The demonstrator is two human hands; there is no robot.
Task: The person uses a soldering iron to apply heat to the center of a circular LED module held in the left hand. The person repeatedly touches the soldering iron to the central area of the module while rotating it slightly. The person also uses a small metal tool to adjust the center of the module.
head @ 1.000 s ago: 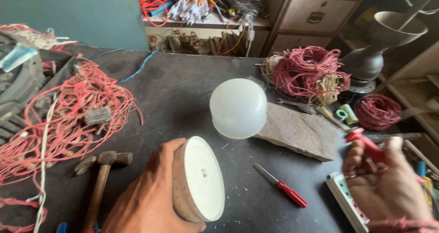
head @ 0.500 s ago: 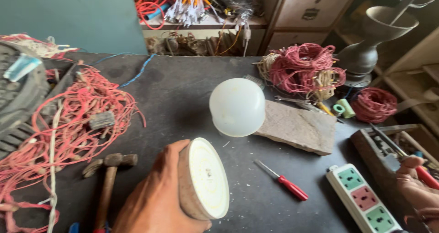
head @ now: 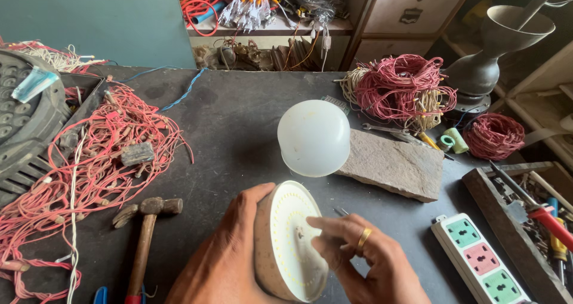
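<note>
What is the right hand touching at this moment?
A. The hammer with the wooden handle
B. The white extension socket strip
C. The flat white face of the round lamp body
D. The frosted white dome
C: the right hand has its fingertips on the flat white face of the round lamp body, which the left hand grips from the side; the hammer, socket strip and frosted dome lie untouched on the table.

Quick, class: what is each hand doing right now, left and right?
Left hand: closed around the round lamp base, holding it tilted above the dark table.
Right hand: holds nothing; fingertips touching the base's white disc face.
</note>
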